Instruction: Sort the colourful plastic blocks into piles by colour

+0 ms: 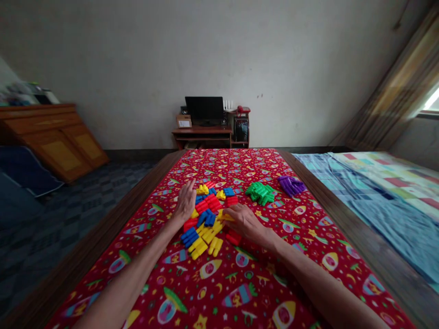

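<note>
A mixed pile of red, yellow and blue plastic toy building blocks (210, 203) lies on the red patterned cloth. My left hand (186, 199) rests along the pile's left side, fingers stretched forward and nothing visible in them. On the other side, my right hand (245, 221) has its fingertips closed on a yellow building block (224, 215). Just beneath that hand lies a red block (233, 237). Sorted by colour, a heap of green blocks (259, 193) and a group of purple blocks (291, 186) sit to the right, apart from both hands.
The cloth (240, 292) covers a table with dark wooden edges (313, 189). A bed (387, 196) stands to the right. Against the far wall is a desk (202, 131) with a monitor (204, 108). A wooden cabinet (58, 141) is at the left.
</note>
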`<state>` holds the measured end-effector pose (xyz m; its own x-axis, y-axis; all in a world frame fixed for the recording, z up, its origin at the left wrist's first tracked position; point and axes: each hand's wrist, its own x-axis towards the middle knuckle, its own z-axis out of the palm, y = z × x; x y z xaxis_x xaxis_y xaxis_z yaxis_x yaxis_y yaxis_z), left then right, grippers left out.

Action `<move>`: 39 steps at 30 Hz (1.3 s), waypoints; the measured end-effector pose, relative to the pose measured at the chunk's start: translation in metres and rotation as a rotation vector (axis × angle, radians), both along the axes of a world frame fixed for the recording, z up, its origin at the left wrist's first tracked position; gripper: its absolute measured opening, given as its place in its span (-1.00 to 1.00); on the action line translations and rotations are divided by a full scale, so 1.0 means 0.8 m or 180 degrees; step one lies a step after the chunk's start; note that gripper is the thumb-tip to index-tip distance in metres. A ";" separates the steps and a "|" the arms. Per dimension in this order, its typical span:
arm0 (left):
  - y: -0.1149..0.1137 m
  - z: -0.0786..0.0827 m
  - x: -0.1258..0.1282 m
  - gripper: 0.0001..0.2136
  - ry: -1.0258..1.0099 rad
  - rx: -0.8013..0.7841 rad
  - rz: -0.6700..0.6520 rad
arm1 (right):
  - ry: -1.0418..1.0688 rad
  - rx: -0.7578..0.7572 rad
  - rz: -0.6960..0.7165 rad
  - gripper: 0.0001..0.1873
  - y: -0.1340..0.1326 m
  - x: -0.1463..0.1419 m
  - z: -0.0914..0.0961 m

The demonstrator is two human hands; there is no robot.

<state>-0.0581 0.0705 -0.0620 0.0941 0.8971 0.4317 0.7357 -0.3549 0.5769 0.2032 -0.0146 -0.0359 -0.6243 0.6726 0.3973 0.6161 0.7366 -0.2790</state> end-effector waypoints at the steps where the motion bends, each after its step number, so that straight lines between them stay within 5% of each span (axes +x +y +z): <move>1: 0.014 0.005 0.003 -0.39 -0.0012 -0.0045 0.0013 | 0.0128 -0.0040 0.0017 -0.80 0.001 0.002 0.001; 6: 0.056 0.015 0.018 -0.37 0.0099 -0.0468 -0.0447 | 0.0569 -0.0417 -0.0120 -0.78 0.008 0.007 0.005; 11: 0.034 0.020 0.024 -0.37 0.0151 -0.0629 -0.0783 | 0.0801 -0.0601 -0.0495 -0.77 0.012 0.034 0.023; 15: 0.017 0.030 0.024 -0.40 0.0000 -0.0677 -0.0832 | 0.0950 -0.0447 -0.1089 -0.79 0.005 0.104 0.032; 19: 0.017 0.034 0.025 -0.40 -0.0057 -0.0735 -0.0778 | 0.0731 0.0200 -0.1961 -0.74 -0.014 0.196 0.010; 24: 0.019 0.034 0.025 -0.38 -0.0068 -0.0765 -0.0693 | 0.0449 0.0804 -0.2055 -0.66 -0.030 0.261 -0.028; 30: 0.021 0.032 0.024 -0.37 -0.0158 -0.0830 -0.0736 | -0.0068 0.0558 -0.2235 -0.71 -0.039 0.274 -0.029; 39: 0.025 0.029 0.022 -0.36 -0.0137 -0.0797 -0.0681 | 0.0439 0.0933 -0.1896 -0.72 -0.032 0.241 -0.006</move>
